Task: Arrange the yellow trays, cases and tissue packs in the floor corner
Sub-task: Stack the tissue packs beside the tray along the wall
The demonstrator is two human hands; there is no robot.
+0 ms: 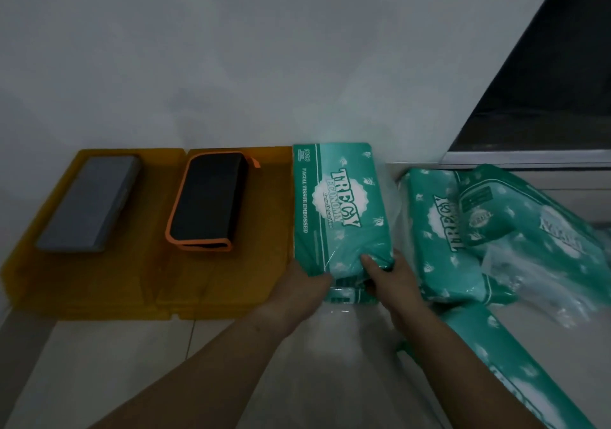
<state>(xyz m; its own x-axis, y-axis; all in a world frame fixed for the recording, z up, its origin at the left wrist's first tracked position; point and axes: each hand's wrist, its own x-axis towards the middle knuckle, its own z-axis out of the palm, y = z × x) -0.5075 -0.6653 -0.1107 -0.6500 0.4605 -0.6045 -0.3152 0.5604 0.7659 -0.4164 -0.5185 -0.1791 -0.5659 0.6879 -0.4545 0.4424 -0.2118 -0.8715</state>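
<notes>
**Floor corner holdings: trays, cases, tissue packs**

Item 1. We record two yellow trays on the floor against the white wall (pixel 297 48), side by side and touching. The left yellow tray (pixel 33 263) is translucent amber with low walls and carries a grey case (pixel 87 202), a flat, hard-looking oblong lying at a slight angle. The right yellow tray (pixel 261 217) carries a black case (pixel 206 200) edged in orange piping, with an orange pull tab at its far corner.

Item 2. We note a tissue pack (pixel 337 204) lying flat just beside the right tray, its far end at the wall. The wrapper is teal-green film with white leaf marks, a scalloped white badge, and lettering reading "TREGY ECONOMY" and "FACIAL TISSUE EMBOSSED". Our left hand (pixel 304 288) is closed on its near left corner, thumb on top; our right hand (pixel 391 275) is clamped on its near right corner, fingers curled over the film.

Item 3. We list further packs of the same teal print to the right: a second pack (pixel 436 230) flat on the pale floor tiles (pixel 115 362), a tilted pack (pixel 515 217) leaning over it inside loose clear plastic, and a near pack (pixel 502 362) running toward the lower right edge. A dark panel (pixel 545 98) stands behind them.
</notes>
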